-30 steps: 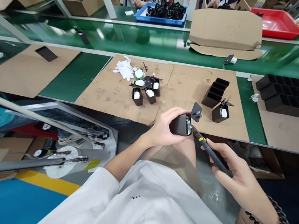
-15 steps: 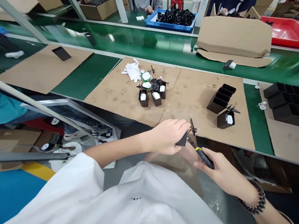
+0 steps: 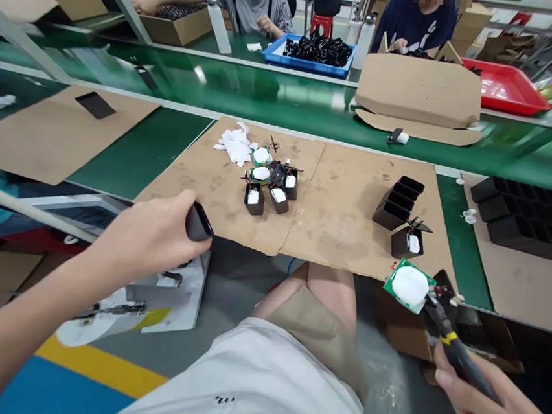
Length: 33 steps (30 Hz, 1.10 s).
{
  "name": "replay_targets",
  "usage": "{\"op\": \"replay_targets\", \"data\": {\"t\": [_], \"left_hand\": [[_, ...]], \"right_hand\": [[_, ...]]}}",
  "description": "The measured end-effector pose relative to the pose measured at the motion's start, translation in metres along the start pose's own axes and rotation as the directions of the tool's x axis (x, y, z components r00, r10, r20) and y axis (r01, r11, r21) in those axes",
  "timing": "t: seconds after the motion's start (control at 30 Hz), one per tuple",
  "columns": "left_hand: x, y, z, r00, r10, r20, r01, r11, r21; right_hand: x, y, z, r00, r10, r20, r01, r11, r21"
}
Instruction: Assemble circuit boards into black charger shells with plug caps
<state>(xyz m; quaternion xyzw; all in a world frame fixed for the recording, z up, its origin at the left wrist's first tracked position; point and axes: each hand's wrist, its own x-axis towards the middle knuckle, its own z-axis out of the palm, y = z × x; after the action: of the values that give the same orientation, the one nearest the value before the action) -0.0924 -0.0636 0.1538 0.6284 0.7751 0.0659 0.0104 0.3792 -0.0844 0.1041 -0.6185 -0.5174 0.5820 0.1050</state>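
Observation:
My left hand point(image 3: 151, 231) is closed around a black plastic case point(image 3: 199, 223), off the table's front edge. Out to the right, my right hand point(image 3: 492, 390) grips pliers point(image 3: 455, 345) with black handles and a yellow band. The plier jaws hold a green circuit board point(image 3: 411, 286) with a round white pad, small wires and a dark part, clear of the table. On the cardboard mat point(image 3: 334, 206) stand several black cases point(image 3: 279, 199) with white-padded boards. Beside a row of hollow black cases point(image 3: 398, 202) stands one more case point(image 3: 406, 242) with parts inside.
White gloves point(image 3: 236, 144) lie on the mat. Stacked black cases point(image 3: 529, 218) stand at the right. Beyond the green conveyor point(image 3: 287, 94) are a blue tray point(image 3: 315, 54) of black parts, a cardboard box point(image 3: 418, 90), a red tray point(image 3: 509, 86) and people at work.
My hands have moved far apart, left hand leftward with the case and right hand rightward with the pliers. The circuit board now hangs outside the case in the plier jaws.

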Motion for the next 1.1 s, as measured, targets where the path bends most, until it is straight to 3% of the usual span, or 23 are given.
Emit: {"op": "replay_targets", "data": {"t": [0.07,0.13,0.27,0.37,0.47,0.57,0.67,0.73,0.8,0.83,0.87,0.9,0.97,1.03,1.1], "left_hand": [[0.001,-0.002,0.006,0.988,0.096,0.124,-0.067,0.973,-0.221],[-0.001,0.017,0.021,0.953,0.255,0.163,-0.16,0.881,-0.445],[0.007,0.068,0.072,0.895,0.446,0.021,-0.34,0.711,-0.615],[0.027,0.093,0.113,0.896,0.433,-0.102,-0.382,0.631,-0.675],[0.044,0.105,0.14,0.948,0.277,-0.156,-0.296,0.592,-0.75],[0.047,0.107,0.15,0.97,0.143,-0.195,-0.241,0.523,-0.818],[0.044,0.105,0.152,0.968,0.11,-0.227,-0.251,0.5,-0.829],[0.042,0.105,0.152,0.957,0.156,-0.246,-0.291,0.527,-0.798],[0.042,0.107,0.152,0.947,0.203,-0.249,-0.321,0.571,-0.755],[0.043,0.109,0.153,0.945,0.212,-0.25,-0.328,0.595,-0.734],[0.044,0.11,0.154,0.943,0.212,-0.256,-0.333,0.616,-0.714],[0.044,0.111,0.155,0.94,0.209,-0.271,-0.341,0.634,-0.694],[0.044,0.111,0.157,0.922,0.203,-0.33,-0.378,0.659,-0.651],[0.042,0.11,0.159,0.89,0.2,-0.409,-0.427,0.679,-0.597],[0.041,0.11,0.161,0.854,0.19,-0.484,-0.462,0.704,-0.54]], "right_hand": [[0.012,-0.015,-0.001,0.996,0.032,0.078,-0.038,0.996,0.086],[0.034,-0.044,0.009,0.989,0.01,0.146,-0.034,0.986,0.161],[0.095,-0.115,0.033,0.95,-0.134,0.281,0.043,0.951,0.307],[0.146,-0.16,0.046,0.936,-0.114,0.333,-0.007,0.94,0.341],[0.182,-0.187,0.058,0.906,-0.03,0.422,-0.112,0.945,0.309],[0.191,-0.191,0.065,0.832,0.117,0.543,-0.269,0.94,0.21],[0.176,-0.181,0.053,0.77,0.227,0.596,-0.358,0.927,0.109],[0.164,-0.18,0.035,0.792,0.236,0.563,-0.3,0.954,0.021],[0.158,-0.191,0.015,0.881,0.149,0.45,-0.087,0.984,-0.156],[0.16,-0.201,0.007,0.928,0.063,0.367,0.055,0.952,-0.301],[0.166,-0.213,0.002,0.959,-0.045,0.281,0.179,0.861,-0.475],[0.175,-0.227,-0.001,0.965,-0.155,0.211,0.257,0.718,-0.647],[0.203,-0.254,0.0,0.944,-0.3,0.136,0.259,0.422,-0.869],[0.238,-0.28,0.006,0.937,-0.328,0.119,0.232,0.33,-0.915],[0.276,-0.302,0.007,0.953,-0.291,0.089,0.182,0.309,-0.934]]}}
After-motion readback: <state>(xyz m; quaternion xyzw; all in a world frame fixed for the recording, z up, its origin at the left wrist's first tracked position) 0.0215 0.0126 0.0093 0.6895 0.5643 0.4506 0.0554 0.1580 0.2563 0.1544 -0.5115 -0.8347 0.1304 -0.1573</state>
